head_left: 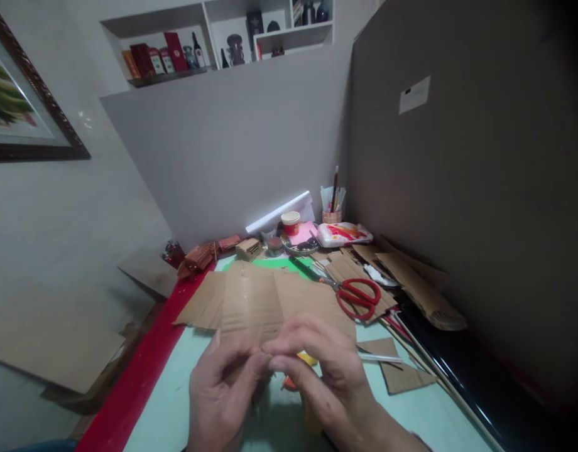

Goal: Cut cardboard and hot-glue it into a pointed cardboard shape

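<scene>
My left hand [225,383] and my right hand [324,370] meet above the near part of the table, fingertips pinched together. Whatever lies between the fingertips is too small and too hidden to make out. Just beyond them rests a folded piece of cardboard [251,295] on the pale green tabletop [161,402]. Partly covered by my right hand is a small yellow and orange object [291,382]. To the right lie red-handled scissors [359,298] on cardboard scraps, and a pointed cardboard piece [402,370] sits beside my right wrist.
Cardboard strips [421,292] are piled along the right edge beside a black glossy panel [449,364]. At the back stand a paper cup [290,221], a tissue pack [344,234] and a pen holder [332,216]. Grey partitions [251,144] close off the back and right. Small cardboard models [197,258] sit back left.
</scene>
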A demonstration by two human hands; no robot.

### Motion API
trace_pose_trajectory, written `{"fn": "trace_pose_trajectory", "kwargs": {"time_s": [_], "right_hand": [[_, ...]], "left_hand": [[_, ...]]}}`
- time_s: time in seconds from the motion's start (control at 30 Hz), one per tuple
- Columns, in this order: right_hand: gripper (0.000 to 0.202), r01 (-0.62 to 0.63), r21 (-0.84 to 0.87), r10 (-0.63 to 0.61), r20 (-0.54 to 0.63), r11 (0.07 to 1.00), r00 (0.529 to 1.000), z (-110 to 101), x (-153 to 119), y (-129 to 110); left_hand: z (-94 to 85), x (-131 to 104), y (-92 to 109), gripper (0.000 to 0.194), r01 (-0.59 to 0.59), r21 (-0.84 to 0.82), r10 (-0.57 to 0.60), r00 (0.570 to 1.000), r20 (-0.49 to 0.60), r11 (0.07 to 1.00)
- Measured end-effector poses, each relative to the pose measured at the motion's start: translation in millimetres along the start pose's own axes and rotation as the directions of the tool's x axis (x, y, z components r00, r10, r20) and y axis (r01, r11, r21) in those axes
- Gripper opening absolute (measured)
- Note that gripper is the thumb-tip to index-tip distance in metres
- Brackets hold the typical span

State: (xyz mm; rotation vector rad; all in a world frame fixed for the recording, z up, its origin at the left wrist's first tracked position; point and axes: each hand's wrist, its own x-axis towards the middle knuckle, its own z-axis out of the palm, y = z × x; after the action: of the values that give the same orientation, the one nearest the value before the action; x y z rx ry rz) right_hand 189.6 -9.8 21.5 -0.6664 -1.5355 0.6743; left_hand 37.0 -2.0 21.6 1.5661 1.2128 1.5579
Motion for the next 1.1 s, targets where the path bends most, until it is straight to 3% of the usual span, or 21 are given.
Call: {"fn": "trace_pose_trajectory", "kwargs": {"time_s": [0.2,0.33,0.5,0.6,0.77,0.9,1.1], "right_hand": [[0.02,0.187,-0.277,-0.182,0.043,0.943,0.982,-6,2,3],[0.02,0.249,-0.302,-0.239,0.069,0.92,0.969,-6,3,5],[0.02,0.286,-0.316,-0.276,0.077,0.905,0.958,-4,4,4],[0.02,0.297,-0.352,-0.287,0.083,0.888,0.954,-3,4,5],[0.022,0.291,-0.452,-0.286,0.081,0.843,0.955,-1,1,9],[0.023,0.279,-0.472,-0.292,0.048,0.836,0.955,1,0,12],[0.023,0.173,-0.246,-0.156,0.089,0.954,0.984,-6,6,10]], "left_hand": [[8.2,-4,6,0.033,0.09,-0.084,-0.076,0.984,0.163,0.992],[9.7,-5,6,0.037,0.108,-0.093,-0.09,0.979,0.185,0.99],[9.8,-5,1,0.035,0.033,-0.021,-0.03,0.994,0.106,0.999],[10.3,-5,-2,0.031,-0.067,0.057,0.065,0.997,0.035,0.996],[12.5,-5,-8,0.021,-0.307,0.223,0.335,0.937,-0.099,0.925],[10.3,-2,-13,0.021,-0.378,0.263,0.412,0.907,-0.087,0.888],[-3.0,10,-17,0.019,-0.416,0.284,0.423,0.905,0.036,0.864]]}}
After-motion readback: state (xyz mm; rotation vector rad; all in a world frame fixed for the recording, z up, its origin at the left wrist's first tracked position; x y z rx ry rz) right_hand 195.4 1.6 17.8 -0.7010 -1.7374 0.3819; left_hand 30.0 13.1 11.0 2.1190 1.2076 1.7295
